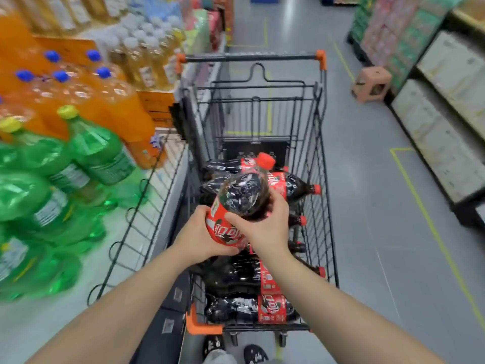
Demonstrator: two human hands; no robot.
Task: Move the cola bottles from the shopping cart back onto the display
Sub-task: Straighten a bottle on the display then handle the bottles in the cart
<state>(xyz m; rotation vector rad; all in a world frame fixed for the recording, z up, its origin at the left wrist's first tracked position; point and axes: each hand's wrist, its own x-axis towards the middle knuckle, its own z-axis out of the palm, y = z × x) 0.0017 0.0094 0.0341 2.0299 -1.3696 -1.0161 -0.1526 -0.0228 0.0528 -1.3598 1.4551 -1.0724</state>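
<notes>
- The person's shoes (254, 353) show at the near edge, just behind the shopping cart (328, 195).
- At the near end of the cart, several cola bottles (236, 308) lie on their sides in a stack. Their liquid is dark and their labels red.
- Above that pile, both hands grip one held cola bottle (242, 197).
- The left hand (200, 233) is curled round its red-labelled lower part from the left.
- The right hand (267, 223) is clamped over its dark shoulder from the right.
- The held cola bottle is tilted, with its red cap pointing to the far side. It hangs over the cart's basket, not yet across to the display.
- Further in, more cola bottles lie with their red caps pointing right, touching the cart's right wall.
- To the left, just beside the cart, runs the display (147, 195) with a low wire rail.
- On the display, green bottles (101, 153) stand nearest and orange bottles (105, 101) stand beyond them. No cola shows on the visible part.
- My judgement is that much of the task is left. One bottle is lifted but not placed, and the cart holds many more.
- Far off, the cart handle (252, 58) crosses the aisle, and a pink stool (371, 84) sits on the floor to the right.
</notes>
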